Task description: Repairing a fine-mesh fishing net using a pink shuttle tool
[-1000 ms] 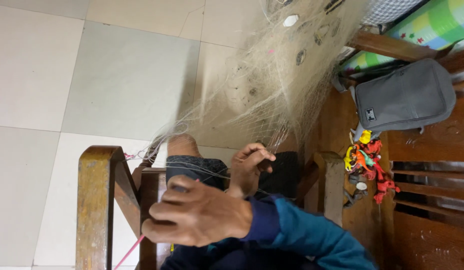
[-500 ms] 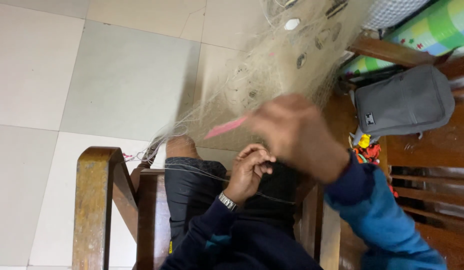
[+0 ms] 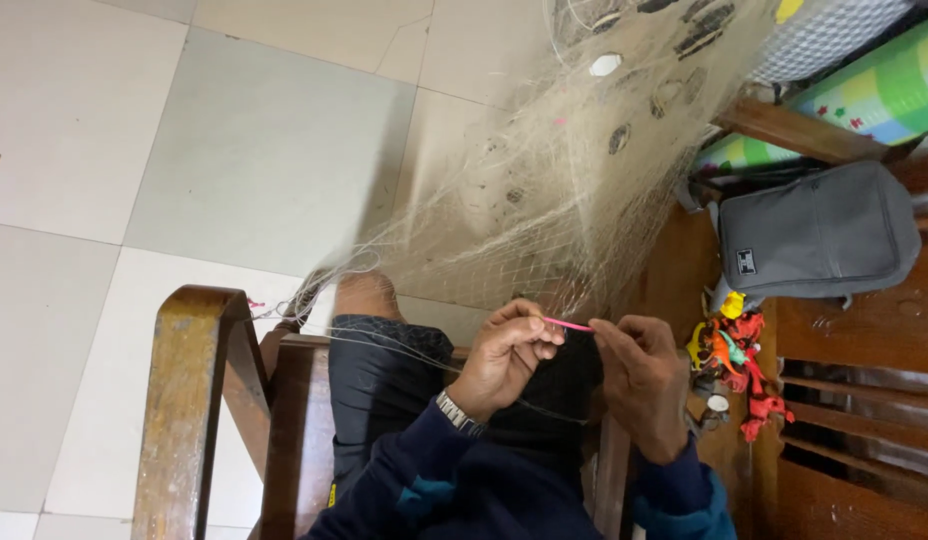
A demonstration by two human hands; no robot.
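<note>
Across the upper half of the view, pale floor tiles (image 3: pixel 234 170) carry a heap of fine, light fishing net (image 3: pixel 544 190) that spreads from the top right corner and narrows down toward the person's lap. Below it, at the lower left, stands a dark wooden chair frame (image 3: pixel 189 400), over whose top rail thin strands of the net run. At the right edge a grey bag (image 3: pixel 814 235) leans against wooden furniture, with a green patterned roll (image 3: pixel 864 100) above it. Under the bag hangs a bunch of small red, orange and yellow trinkets (image 3: pixel 734 355).

Near the bottom centre the left hand (image 3: pixel 504 355) has its fingers curled, thumb and forefinger pinched on one end of a thin pink netting needle (image 3: pixel 569 325). The right hand (image 3: pixel 639 385), just beside it, pinches the needle's other end with its fingertips, the remaining fingers bent inward. The needle lies level between the two hands, right at the lower edge of the net. A watch band (image 3: pixel 456 412) shows at the left wrist.
</note>
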